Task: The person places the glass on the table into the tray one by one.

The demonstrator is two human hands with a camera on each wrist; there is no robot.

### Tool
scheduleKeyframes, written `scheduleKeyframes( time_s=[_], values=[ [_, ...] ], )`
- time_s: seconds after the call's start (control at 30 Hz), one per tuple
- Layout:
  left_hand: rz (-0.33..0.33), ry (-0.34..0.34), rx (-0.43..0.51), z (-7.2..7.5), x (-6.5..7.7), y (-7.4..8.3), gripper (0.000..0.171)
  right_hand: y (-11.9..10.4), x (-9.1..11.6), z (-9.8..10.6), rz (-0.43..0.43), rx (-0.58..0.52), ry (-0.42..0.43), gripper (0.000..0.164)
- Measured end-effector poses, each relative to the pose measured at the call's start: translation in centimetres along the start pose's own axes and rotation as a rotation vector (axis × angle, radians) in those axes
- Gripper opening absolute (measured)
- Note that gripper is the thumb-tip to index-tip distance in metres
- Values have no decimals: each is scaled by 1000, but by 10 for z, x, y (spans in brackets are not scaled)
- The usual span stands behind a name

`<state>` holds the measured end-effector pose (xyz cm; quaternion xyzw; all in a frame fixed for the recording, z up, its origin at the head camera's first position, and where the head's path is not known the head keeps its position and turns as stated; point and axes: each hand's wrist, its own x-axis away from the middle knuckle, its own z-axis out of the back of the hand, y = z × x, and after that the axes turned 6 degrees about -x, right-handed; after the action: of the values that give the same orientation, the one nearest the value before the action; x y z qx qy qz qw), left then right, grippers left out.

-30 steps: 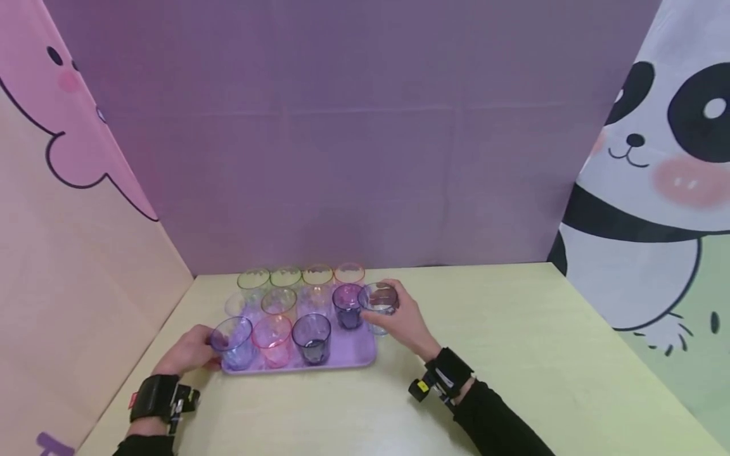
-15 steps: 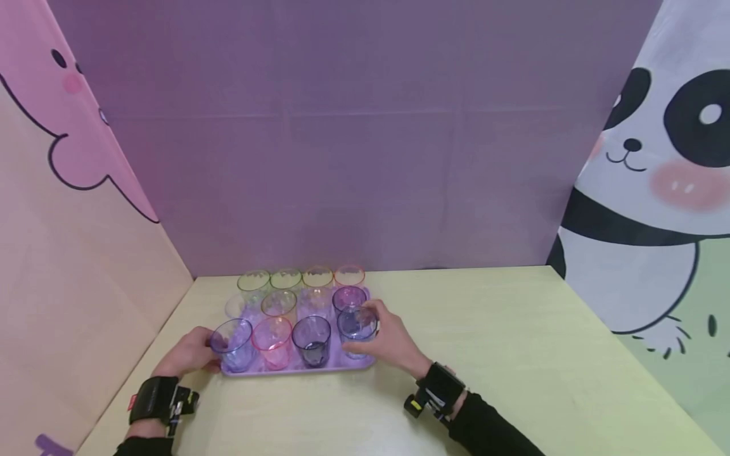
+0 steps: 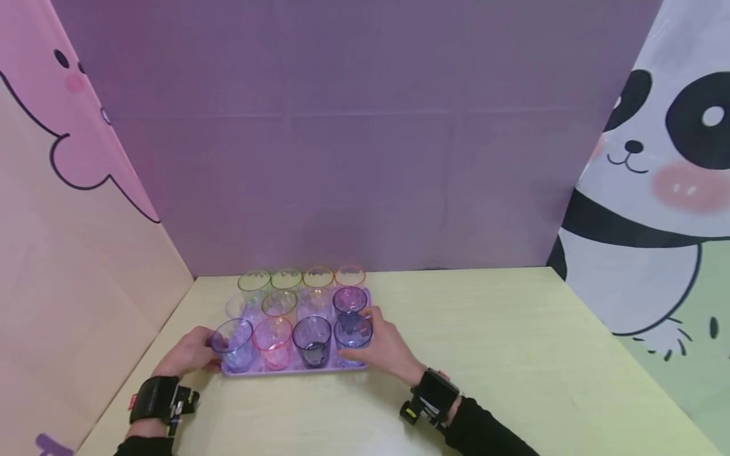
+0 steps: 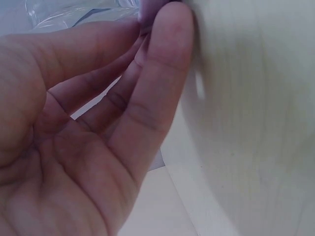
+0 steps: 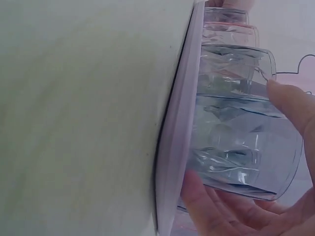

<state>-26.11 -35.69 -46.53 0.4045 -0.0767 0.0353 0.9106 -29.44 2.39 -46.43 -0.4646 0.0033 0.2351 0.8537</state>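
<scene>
A purple tray (image 3: pixel 296 372) carries rows of tinted drinking glasses. At its front left corner my left hand (image 3: pixel 191 350) pinches the tray's edge (image 4: pixel 150 14) between thumb and fingers, beside a blue glass (image 3: pixel 235 348). My right hand (image 3: pixel 390 349) holds a blue-rimmed glass (image 3: pixel 353 332) upright at the tray's front right corner. In the right wrist view, thumb and fingers curl round this glass (image 5: pixel 231 142), whose base is at the tray. To its left stand a dark grey glass (image 3: pixel 312 345) and a pink glass (image 3: pixel 272 345). Behind it is a purple glass (image 3: pixel 350 301).
Several yellow-green, orange and red rimmed glasses, including a green one (image 3: pixel 254 280), fill the tray's back rows close together. The pale wooden table (image 3: pixel 490 342) extends to the right. A purple backdrop (image 3: pixel 365 158) rises behind, with printed side walls.
My right hand has brought the blue-rimmed glass from beyond the tray's right edge forward, left and down to the front right corner. The left hand has stayed at the tray's edge.
</scene>
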Motion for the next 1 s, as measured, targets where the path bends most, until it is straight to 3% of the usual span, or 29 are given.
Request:
scheduleKeyframes(
  time_s=[0.63, 0.83, 1.0],
  values=[
    [0, -6, -1, -3, -4, -1, 20, -4, -1, 2, -42, 90, 21, 95],
    [-24, -22, 21, -2, -4, -1, 20, -5, -4, 22, -49, 84, -21, 104],
    [-36, 0, 30, 1, -5, -1, 34, 4, -9, 49, -61, 50, -3, 97]
  ],
)
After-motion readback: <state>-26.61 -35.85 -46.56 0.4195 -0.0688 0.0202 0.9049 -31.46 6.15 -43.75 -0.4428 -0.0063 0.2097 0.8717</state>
